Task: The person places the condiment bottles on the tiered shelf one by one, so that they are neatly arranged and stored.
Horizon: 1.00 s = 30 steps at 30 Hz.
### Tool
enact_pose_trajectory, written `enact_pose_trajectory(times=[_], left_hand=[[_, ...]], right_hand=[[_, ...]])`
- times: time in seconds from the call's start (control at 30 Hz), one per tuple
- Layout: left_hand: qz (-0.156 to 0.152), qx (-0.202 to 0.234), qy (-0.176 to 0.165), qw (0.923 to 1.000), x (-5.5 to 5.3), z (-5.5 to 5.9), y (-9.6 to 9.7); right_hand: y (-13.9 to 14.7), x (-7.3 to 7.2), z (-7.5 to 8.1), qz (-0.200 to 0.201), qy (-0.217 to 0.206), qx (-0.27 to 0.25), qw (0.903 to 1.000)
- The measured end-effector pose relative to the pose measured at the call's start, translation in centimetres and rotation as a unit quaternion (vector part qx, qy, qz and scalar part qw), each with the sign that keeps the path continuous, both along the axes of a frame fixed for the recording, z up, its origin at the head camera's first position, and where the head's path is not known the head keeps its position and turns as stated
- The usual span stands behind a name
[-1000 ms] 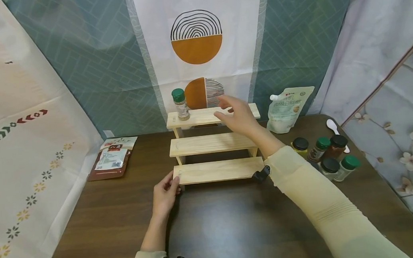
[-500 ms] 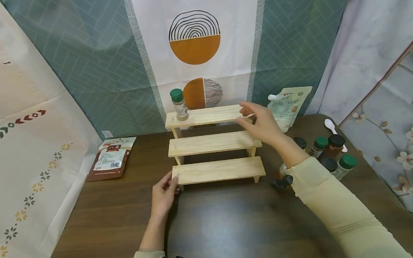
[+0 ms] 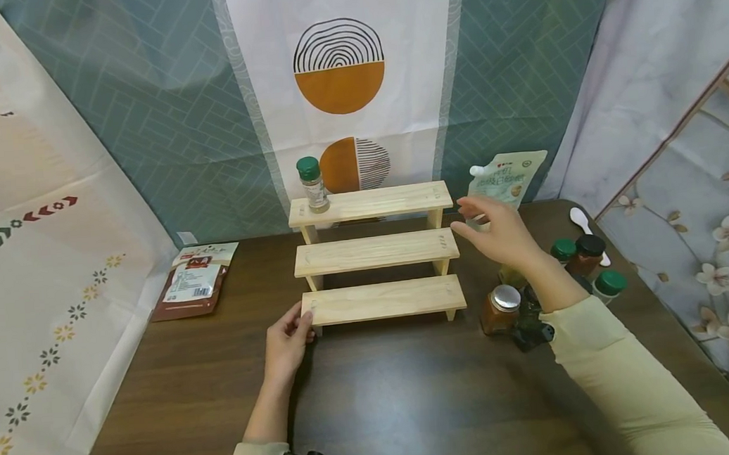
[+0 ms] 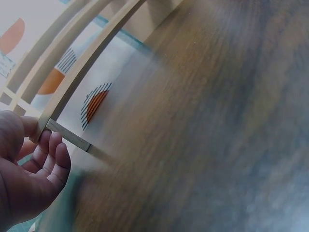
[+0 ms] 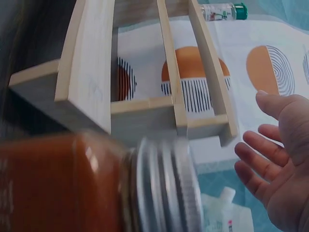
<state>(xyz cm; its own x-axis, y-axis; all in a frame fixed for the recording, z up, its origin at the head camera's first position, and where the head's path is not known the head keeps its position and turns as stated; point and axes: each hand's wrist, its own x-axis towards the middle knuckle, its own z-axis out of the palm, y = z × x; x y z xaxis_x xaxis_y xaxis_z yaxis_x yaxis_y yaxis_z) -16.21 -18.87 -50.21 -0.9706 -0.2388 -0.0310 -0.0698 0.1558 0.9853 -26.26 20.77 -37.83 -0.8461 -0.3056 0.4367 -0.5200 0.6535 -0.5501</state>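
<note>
A three-step wooden rack (image 3: 375, 253) stands on the table. My left hand (image 3: 286, 342) pinches the left end of its lowest step between thumb and fingers, as the left wrist view also shows. On the top step, at the left, a spice jar with a green lid (image 3: 313, 185) stands upright. My right hand (image 3: 498, 232) hovers right of the rack with nothing in it, fingers loosely bent and apart. Below its wrist stands a silver-lidded jar of reddish-brown contents (image 3: 502, 309), which looms large and blurred in the right wrist view (image 5: 96, 188).
Several jars with black or green lids, one a green-lidded jar (image 3: 610, 285), crowd the right side, partly behind my forearm. A white spoon (image 3: 581, 221) lies beyond them. A spouted pouch (image 3: 507, 179) stands at the back right. A brown packet (image 3: 195, 281) lies at the left.
My right hand has moved right and slightly down, from above the top step to beside the rack. The silver-lidded jar has come into full view. My left hand keeps its hold.
</note>
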Motion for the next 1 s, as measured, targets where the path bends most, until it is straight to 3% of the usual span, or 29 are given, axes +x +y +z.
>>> enact_pose_trajectory(times=[0.2,0.57,0.83,1.0], left_hand=[[-0.003,0.008,-0.001,1.0000,-0.3,-0.2,-0.2],[0.000,0.006,0.005,1.0000,0.1,0.0,0.0],[-0.010,-0.002,-0.003,0.9999,1.5,3.8,1.0],[-0.010,-0.001,-0.004,0.9999,1.5,3.8,1.0]], right_hand=[[1.9,0.5,-0.3,-0.004,0.013,0.009,0.9999],[5.4,1.5,-1.0,-0.038,0.026,0.029,0.9985],[7.5,2.3,-1.4,-0.059,0.020,0.030,0.9976],[8.4,2.9,-1.8,-0.081,-0.001,0.046,0.9956]])
